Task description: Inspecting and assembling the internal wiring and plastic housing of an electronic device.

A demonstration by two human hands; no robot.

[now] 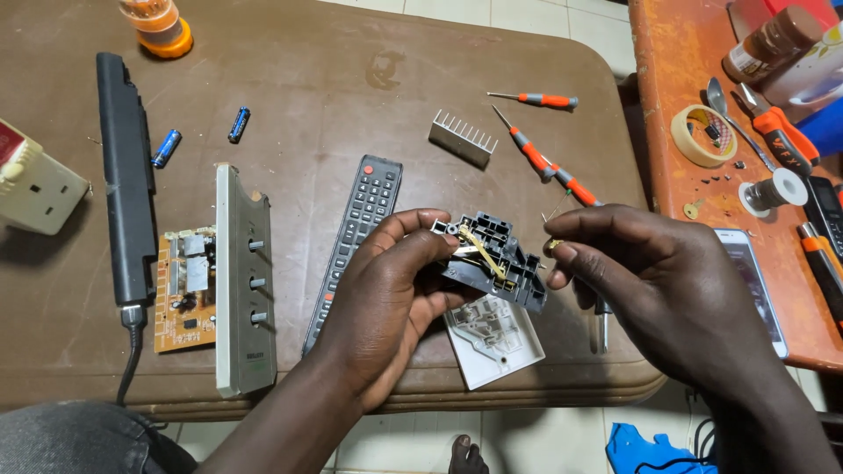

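Two hands work a dark socket body above the table.
Left hand clamps it; right hand grip pinches a small brass piece near the table's front edge.

The middle of the brown table toward its far edge lies bare, an easy way through. Nearer, the remote control and the grey panel with its circuit board block the left half, with the long black bar beyond them. Screwdrivers and the metal heat sink crowd the right side; a white plate sits at the near edge.
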